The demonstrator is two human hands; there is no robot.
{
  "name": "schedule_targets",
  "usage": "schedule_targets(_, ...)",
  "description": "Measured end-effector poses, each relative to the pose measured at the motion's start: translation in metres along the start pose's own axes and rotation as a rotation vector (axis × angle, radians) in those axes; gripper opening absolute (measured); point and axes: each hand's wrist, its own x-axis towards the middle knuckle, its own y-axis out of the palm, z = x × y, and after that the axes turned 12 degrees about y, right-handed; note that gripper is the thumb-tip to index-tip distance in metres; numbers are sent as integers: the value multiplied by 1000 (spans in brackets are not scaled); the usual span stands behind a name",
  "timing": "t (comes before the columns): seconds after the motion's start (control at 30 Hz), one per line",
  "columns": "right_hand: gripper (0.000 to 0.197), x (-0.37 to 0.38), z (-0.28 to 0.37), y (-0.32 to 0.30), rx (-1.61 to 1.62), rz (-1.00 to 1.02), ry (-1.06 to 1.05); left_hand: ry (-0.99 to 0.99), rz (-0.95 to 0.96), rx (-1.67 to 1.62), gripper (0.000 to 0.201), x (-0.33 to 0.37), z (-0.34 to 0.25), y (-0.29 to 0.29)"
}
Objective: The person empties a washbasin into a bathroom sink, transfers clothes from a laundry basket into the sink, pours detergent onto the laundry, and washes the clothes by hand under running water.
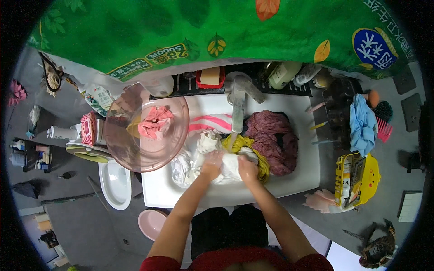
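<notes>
In the white sink, both hands work on a wet white cloth under the tap. My left hand is closed around its left part, though water and motion blur the fingers somewhat. The cloth's right end is in my right hand, with the fingers wrapped round it. A yellow cloth lies just beyond and beside my right hand. Farther right sits a heap of maroon fabric. More white fabric is bunched to the left, and a pink-and-white striped cloth rests behind it.
A clear pink basin holding a coral cloth overlaps the sink's left side. Behind the tap are a red soap dish and several bottles. On the right, a yellow basket and a blue cloth hang.
</notes>
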Motion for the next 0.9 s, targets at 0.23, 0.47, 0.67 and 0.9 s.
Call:
schedule_targets(0.23, 25, 20, -31, -46, 1255, -115, 376, -55, -455, -449, 28, -5, -29, -30)
schedule_targets(0.47, 53, 7, -5, 4, 49, -238, -299, -72, -378, -86, 42, 40, -29, -32)
schedule_targets(0.67, 58, 16, -6, 68, -329, -156, -200, -140, -73, 27, 63, 33, -8, 13)
schedule_targets(0.9, 44, 31, -27, 59, -58, -56, -293, -161, -8, -210, 57, 35, -12, -5)
